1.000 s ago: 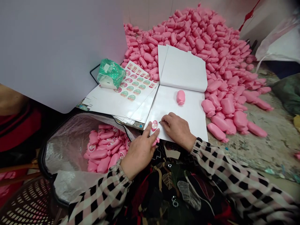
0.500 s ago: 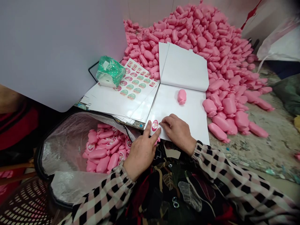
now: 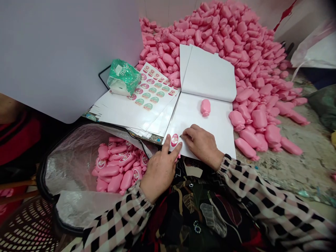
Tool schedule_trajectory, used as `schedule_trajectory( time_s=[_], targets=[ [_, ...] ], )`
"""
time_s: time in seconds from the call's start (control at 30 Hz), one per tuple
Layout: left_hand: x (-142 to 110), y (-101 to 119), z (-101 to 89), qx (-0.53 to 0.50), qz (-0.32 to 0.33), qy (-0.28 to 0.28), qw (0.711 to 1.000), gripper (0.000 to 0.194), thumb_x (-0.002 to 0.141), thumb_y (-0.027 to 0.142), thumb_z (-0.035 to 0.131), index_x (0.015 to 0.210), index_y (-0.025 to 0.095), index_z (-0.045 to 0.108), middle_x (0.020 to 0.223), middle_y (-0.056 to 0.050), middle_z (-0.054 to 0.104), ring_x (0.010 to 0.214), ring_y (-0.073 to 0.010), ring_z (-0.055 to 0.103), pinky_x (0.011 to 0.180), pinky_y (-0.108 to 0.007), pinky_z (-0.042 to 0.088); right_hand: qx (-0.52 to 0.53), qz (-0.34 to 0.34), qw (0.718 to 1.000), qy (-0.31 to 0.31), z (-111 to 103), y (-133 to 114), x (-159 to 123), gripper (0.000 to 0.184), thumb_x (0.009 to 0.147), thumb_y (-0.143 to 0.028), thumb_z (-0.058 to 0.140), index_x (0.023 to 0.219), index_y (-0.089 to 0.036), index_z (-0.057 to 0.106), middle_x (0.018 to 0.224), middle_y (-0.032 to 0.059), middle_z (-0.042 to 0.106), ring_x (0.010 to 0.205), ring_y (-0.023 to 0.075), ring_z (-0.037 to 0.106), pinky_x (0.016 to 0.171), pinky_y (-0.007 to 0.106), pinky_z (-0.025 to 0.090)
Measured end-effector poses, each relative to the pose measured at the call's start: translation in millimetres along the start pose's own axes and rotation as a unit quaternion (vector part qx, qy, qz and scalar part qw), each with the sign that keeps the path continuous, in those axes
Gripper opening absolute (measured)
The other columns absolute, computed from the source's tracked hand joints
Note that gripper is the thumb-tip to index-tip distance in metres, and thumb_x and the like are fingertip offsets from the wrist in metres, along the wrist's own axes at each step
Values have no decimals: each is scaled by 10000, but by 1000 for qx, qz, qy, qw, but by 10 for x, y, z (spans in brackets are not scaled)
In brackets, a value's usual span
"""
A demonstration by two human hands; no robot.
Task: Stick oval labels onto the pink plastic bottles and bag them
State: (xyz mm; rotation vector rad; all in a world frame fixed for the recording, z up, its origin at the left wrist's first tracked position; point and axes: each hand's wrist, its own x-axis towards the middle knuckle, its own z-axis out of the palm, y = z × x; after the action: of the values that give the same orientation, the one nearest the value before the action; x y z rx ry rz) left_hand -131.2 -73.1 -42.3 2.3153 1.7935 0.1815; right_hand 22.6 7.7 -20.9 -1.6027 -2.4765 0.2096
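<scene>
My left hand (image 3: 159, 169) rests at the near edge of a white sheet (image 3: 189, 127), its index and middle fingers stretched out to frame an oval pink sticker (image 3: 174, 140). From under that palm pokes the pink end of a small toy bottle (image 3: 178, 156); the rest of it is covered by the hand. Just right of the sticker, my right hand (image 3: 201, 144) has thumb and forefinger pinched together close to the paper. Whatever is between those fingertips is too small to make out. Farther up the sheet lies one plain pink bottle (image 3: 205, 107).
A big heap of pink bottles (image 3: 252, 70) covers the back and right. Printed sticker sheets (image 3: 154, 92) lie left, under a green tissue pack (image 3: 123, 77). An open plastic-lined bag (image 3: 73, 164) below left holds several labelled bottles. A brown basket (image 3: 28, 227) stands beside it.
The view has shifted slightly, so most things sit a little farther right. Both hands keep nearly the same pose around the sticker.
</scene>
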Motion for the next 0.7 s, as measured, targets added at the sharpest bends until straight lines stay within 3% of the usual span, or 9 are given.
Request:
schedule_trajectory(
  time_s=[0.37, 0.57, 0.7],
  targets=[
    [-1, 24, 43, -1, -6, 10, 1000, 591, 894, 204, 454, 1440, 340, 270, 1548, -128, 140, 906, -226, 614, 744, -381, 511, 67, 8, 998, -14, 28, 33, 2, 180, 895, -300, 483, 866, -232, 648, 872, 13, 617, 769, 140, 552, 596, 257, 312],
    [10, 40, 66, -2, -14, 10, 1000, 609, 904, 191, 423, 1453, 357, 219, 1554, -121, 111, 911, -229, 609, 749, -396, 508, 161, 124, 979, 26, 152, -82, -93, 175, 871, -336, 498, 839, -233, 636, 855, 6, 637, 755, 150, 561, 633, 268, 349],
    [9, 49, 88, 5, -12, 15, 1000, 615, 899, 176, 419, 1453, 350, 216, 1554, -125, 106, 918, -230, 606, 749, -395, 506, 166, 149, 974, 31, 167, -148, -100, 214, 871, -380, 484, 823, -238, 636, 840, 16, 644, 720, 158, 558, 612, 278, 340]
  ],
)
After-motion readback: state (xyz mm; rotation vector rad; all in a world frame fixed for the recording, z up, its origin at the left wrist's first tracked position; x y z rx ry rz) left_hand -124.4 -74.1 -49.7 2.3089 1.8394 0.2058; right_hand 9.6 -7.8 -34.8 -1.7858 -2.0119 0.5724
